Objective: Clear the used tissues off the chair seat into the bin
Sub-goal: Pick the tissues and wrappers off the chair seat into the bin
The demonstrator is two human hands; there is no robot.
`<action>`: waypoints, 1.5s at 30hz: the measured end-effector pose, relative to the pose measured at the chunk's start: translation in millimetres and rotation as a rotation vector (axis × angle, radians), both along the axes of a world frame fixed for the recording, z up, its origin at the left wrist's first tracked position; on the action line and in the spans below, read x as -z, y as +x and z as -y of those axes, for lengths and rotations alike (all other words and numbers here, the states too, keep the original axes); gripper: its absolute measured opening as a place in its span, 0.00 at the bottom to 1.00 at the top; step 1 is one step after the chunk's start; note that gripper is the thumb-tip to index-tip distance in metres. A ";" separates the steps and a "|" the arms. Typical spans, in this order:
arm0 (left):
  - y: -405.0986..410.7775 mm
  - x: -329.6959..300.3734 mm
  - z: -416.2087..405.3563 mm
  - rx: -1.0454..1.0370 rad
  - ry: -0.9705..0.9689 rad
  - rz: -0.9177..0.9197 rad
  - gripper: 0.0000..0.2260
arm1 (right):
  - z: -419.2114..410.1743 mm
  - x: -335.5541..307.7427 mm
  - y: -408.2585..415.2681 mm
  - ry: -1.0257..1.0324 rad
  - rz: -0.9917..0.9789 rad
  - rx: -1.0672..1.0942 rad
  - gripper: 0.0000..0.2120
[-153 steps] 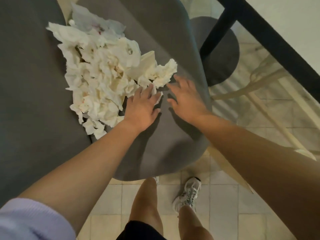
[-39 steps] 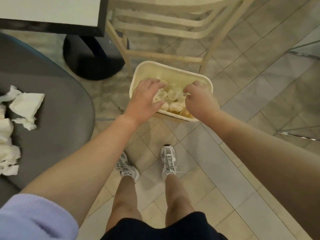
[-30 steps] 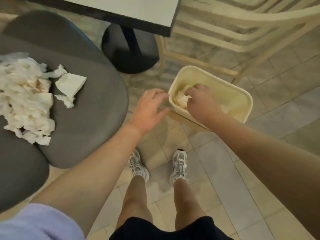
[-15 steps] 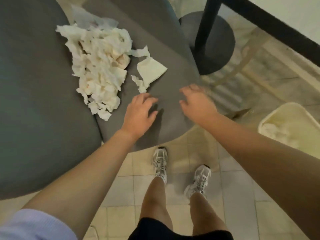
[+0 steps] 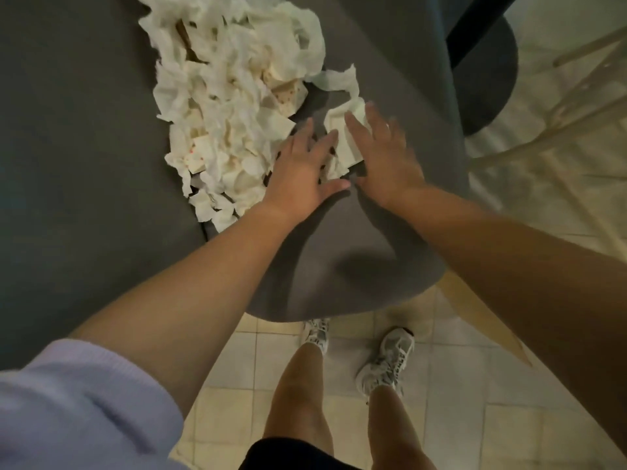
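Note:
A heap of crumpled white used tissues (image 5: 230, 106) lies on the grey chair seat (image 5: 339, 259), spreading from the top of the view down toward the seat's near left side. My left hand (image 5: 302, 174) lies flat with straight fingers at the heap's right edge, touching tissue. My right hand (image 5: 383, 157) is spread with straight fingers over a flat folded tissue (image 5: 342, 130) beside the heap. Neither hand grips anything. The bin is out of view.
A dark round table base (image 5: 485, 72) stands past the seat's right edge. Pale wooden chair legs (image 5: 549, 130) cross the tiled floor (image 5: 458, 395) at the right. My legs and white sneakers (image 5: 386, 361) stand just below the seat's front edge.
Both hands left the bin and came back to the chair seat. In the last half second they reached forward onto the tissues; the bin has dropped out of view.

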State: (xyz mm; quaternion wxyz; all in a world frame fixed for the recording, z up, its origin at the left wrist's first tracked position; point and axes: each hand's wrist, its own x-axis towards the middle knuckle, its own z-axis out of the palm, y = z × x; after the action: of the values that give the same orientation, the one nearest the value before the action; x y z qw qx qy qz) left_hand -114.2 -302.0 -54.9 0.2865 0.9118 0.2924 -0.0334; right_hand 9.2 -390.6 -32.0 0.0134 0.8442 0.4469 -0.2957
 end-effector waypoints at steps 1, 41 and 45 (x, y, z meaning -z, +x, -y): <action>2.4 4.0 -2.6 0.001 -0.041 0.021 0.33 | -4.7 5.4 1.9 0.003 0.006 -0.017 0.43; 74.6 -91.6 221.4 0.439 -0.025 0.446 0.08 | 301.3 -97.7 20.9 0.695 0.426 0.318 0.11; 97.6 -102.5 286.1 0.513 -0.150 0.476 0.12 | 378.8 -98.9 17.8 0.686 0.483 0.479 0.13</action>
State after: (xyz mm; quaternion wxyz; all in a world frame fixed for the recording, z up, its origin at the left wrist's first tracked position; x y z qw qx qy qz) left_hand -16.6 -588.1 47.6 0.3950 0.9142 -0.0241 0.0879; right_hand 27.0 -769.4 66.9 -0.2310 0.9235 0.2959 0.0786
